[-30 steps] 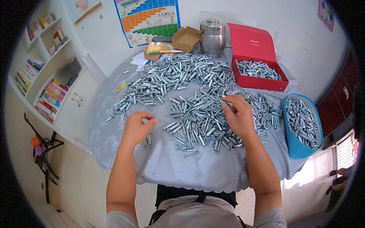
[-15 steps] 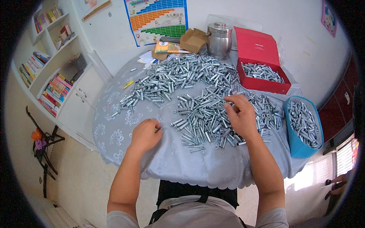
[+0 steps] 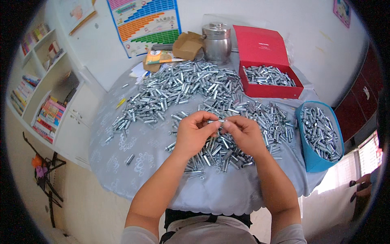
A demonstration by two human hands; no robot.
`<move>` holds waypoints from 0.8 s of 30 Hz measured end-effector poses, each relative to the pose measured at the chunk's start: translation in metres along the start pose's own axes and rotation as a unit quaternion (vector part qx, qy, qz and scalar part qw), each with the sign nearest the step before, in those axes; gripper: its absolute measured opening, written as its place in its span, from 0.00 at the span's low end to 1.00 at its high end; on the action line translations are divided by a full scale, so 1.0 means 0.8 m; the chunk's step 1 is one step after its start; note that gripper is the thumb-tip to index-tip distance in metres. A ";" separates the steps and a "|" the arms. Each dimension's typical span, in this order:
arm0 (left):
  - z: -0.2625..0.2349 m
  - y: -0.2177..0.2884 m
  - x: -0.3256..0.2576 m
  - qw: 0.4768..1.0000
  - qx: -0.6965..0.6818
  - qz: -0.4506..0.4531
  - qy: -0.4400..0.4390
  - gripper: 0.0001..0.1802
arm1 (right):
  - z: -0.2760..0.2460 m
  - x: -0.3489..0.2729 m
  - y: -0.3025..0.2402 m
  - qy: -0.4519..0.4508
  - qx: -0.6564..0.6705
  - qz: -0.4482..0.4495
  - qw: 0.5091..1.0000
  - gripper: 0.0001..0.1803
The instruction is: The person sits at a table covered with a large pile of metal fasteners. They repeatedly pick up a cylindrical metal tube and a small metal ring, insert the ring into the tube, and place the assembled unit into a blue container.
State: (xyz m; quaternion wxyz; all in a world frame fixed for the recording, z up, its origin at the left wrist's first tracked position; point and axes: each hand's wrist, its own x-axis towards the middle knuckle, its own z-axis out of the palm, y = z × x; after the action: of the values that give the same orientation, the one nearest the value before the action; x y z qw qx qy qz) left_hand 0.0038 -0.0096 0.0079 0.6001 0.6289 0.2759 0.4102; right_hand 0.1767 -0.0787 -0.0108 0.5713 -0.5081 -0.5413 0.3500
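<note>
While pinched between left hand (image 3: pixel 194 134) and right hand (image 3: pixel 243 133) (both grips clamped), metal sleeve (image 3: pixel 215 121) could slip into pile (image 3: pixel 219 148).

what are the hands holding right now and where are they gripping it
Both hands, left hand and right hand, hold one small silver metal sleeve by its two ends.

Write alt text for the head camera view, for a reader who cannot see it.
A person's left hand and right hand hold one small silver metal bolt between them above a round grey-clothed table heaped with similar bolts. A red cardboard box and blue tub hold more.
</note>
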 end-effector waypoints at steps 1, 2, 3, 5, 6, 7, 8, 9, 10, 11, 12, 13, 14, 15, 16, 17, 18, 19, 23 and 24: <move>0.005 -0.002 0.004 1.000 0.000 -0.006 0.004 0.08 | 0.000 0.000 -0.004 0.008 0.026 0.021 0.999 0.12; 0.008 -0.006 0.008 1.000 -0.021 -0.005 0.005 0.09 | -0.003 0.000 -0.008 0.018 0.032 0.040 0.999 0.12; 0.008 -0.011 0.011 0.999 -0.043 -0.003 0.006 0.09 | -0.008 0.002 -0.011 0.027 0.037 0.059 0.997 0.12; 0.002 -0.018 0.012 0.998 -0.053 -0.021 -0.003 0.11 | -0.015 0.001 -0.005 0.035 0.041 0.094 0.994 0.12; 0.000 -0.021 0.011 0.999 -0.048 -0.023 -0.005 0.11 | -0.018 0.000 -0.002 0.030 0.040 0.086 0.995 0.12; 0.000 -0.023 0.010 0.999 -0.044 -0.025 -0.006 0.11 | -0.020 0.000 0.000 0.024 0.039 0.077 0.996 0.12; 0.002 -0.025 0.009 0.999 -0.038 -0.027 -0.005 0.12 | -0.022 -0.002 0.002 0.017 0.039 0.069 0.997 0.12; 0.002 -0.023 0.009 0.998 -0.055 -0.021 -0.006 0.11 | -0.024 -0.002 -0.011 0.014 0.003 0.078 0.997 0.13; 0.001 -0.023 0.008 0.998 -0.056 -0.021 -0.006 0.11 | -0.024 -0.002 -0.009 0.018 -0.003 0.067 0.998 0.12; 0.002 -0.023 0.007 0.998 -0.057 -0.021 -0.005 0.11 | -0.025 -0.003 -0.006 0.023 -0.009 0.056 0.998 0.12; 0.003 -0.024 0.007 0.998 -0.059 -0.019 -0.006 0.10 | -0.026 -0.003 -0.006 0.027 -0.017 0.043 0.999 0.12; 0.002 -0.028 0.009 0.997 -0.071 -0.005 -0.002 0.09 | -0.026 -0.002 -0.007 0.034 -0.041 0.005 0.999 0.11; 0.003 -0.028 0.008 0.997 -0.073 -0.008 0.005 0.09 | -0.025 -0.001 -0.009 0.046 -0.034 0.010 0.998 0.11; 0.003 -0.028 0.008 0.997 -0.076 -0.011 0.012 0.09 | -0.023 -0.001 -0.011 0.059 -0.027 0.016 0.998 0.11; 0.003 -0.028 0.008 0.997 -0.078 -0.013 0.019 0.09 | -0.022 -0.001 -0.011 0.071 -0.020 0.021 0.997 0.11; 0.003 -0.030 0.008 0.997 -0.073 -0.009 0.017 0.09 | -0.024 0.000 -0.006 0.053 -0.042 0.023 0.997 0.12; 0.002 -0.033 0.008 0.998 -0.067 -0.005 0.016 0.09 | -0.028 0.001 0.003 0.036 -0.062 0.025 0.997 0.13; 0.000 -0.035 0.007 0.998 -0.061 -0.001 0.015 0.09 | -0.030 0.001 0.008 0.018 -0.083 0.028 0.996 0.14; -0.005 -0.038 0.006 0.997 -0.077 -0.016 0.024 0.09 | -0.020 -0.001 -0.007 0.037 -0.084 -0.020 0.996 0.15; -0.005 -0.039 0.006 0.996 -0.083 -0.017 0.024 0.09 | -0.021 -0.001 -0.003 0.030 -0.092 -0.009 0.995 0.15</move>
State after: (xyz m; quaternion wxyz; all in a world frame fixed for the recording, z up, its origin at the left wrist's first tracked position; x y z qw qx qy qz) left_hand 0.0074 0.0006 -0.0217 0.6503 0.5618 0.2660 0.4367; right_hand 0.1928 -0.0832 -0.0071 0.5412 -0.5638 -0.5587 0.2776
